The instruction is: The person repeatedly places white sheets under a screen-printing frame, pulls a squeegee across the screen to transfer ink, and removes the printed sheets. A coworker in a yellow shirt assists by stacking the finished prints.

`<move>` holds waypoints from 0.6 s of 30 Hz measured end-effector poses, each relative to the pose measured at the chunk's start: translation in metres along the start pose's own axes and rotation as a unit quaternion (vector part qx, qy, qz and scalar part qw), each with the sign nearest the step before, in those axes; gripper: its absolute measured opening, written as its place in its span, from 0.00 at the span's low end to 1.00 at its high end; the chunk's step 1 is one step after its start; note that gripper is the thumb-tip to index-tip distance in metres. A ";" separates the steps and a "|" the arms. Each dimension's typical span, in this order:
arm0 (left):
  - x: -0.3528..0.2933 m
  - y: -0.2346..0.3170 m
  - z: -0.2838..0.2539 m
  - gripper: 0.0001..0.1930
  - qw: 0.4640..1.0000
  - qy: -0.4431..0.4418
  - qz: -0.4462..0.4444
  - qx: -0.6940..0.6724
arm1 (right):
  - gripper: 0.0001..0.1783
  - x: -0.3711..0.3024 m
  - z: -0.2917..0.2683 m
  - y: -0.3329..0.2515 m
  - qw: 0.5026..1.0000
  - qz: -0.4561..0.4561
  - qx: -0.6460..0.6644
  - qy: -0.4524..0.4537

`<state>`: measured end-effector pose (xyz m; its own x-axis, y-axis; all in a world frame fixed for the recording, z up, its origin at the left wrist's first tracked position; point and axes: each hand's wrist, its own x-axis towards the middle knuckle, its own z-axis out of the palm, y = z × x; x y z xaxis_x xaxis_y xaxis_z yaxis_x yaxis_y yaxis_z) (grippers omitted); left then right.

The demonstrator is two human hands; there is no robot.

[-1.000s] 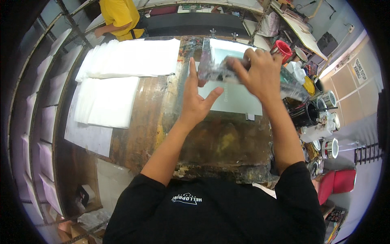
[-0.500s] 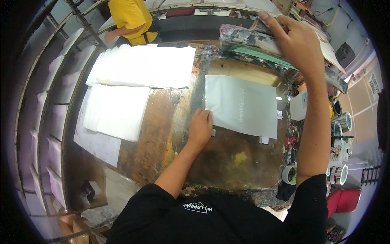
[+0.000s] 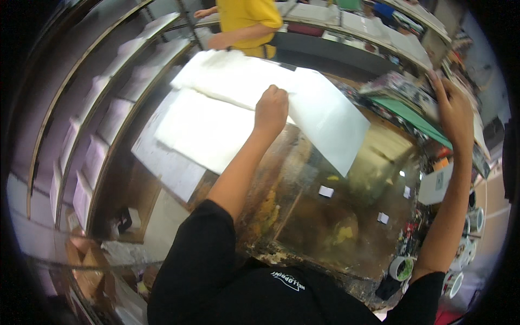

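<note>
My left hand [image 3: 272, 111] is closed on the edge of a pale frosted sheet [image 3: 333, 122], which is lifted and slants from the white stack over to the brown work board. My right hand [image 3: 456, 111] is raised at the far right, its fingers bent over the edge of a tilted printing screen frame [image 3: 398, 89] with green mesh [image 3: 409, 117]. Small white tabs [image 3: 326, 191] lie on the glossy brown work board [image 3: 309, 227]. Left of the board is an upper stack of white sheets [image 3: 222, 73], with a lower stack [image 3: 200, 130] nearer me.
A drying rack [image 3: 116, 116] with several sheets stands on the left. Beyond the table is a person in a yellow shirt [image 3: 249, 21]. Several paint cans [image 3: 452, 284] and a white box [image 3: 436, 184] line the right edge. An open tub [image 3: 401, 268] sits at the near right corner.
My left hand has lifted the frosted sheet off the board and carried it left toward the white stacks. The right hand stays at the raised screen frame. The whole view has shifted.
</note>
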<state>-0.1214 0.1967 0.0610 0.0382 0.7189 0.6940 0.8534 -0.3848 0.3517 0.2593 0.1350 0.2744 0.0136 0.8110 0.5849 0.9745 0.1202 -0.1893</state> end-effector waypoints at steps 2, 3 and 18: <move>0.006 -0.035 0.010 0.05 0.998 0.004 0.006 0.056 | 0.40 -0.002 0.000 0.003 1.000 0.002 -0.002 -0.002; 0.007 -0.053 0.016 0.05 0.996 0.004 0.008 0.083 | 0.39 -0.003 0.003 0.010 1.000 0.002 0.000 -0.006; -0.090 -0.266 -0.112 0.06 0.900 -0.183 -0.137 0.370 | 0.36 0.000 0.021 0.064 0.998 -0.019 -0.065 -0.001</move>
<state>-0.4098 0.1690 -0.0246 -0.1737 0.9231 0.3431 0.9643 0.2301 -0.1309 0.3173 0.1550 0.2459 -0.0240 0.8083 0.5882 0.9952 0.0751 -0.0625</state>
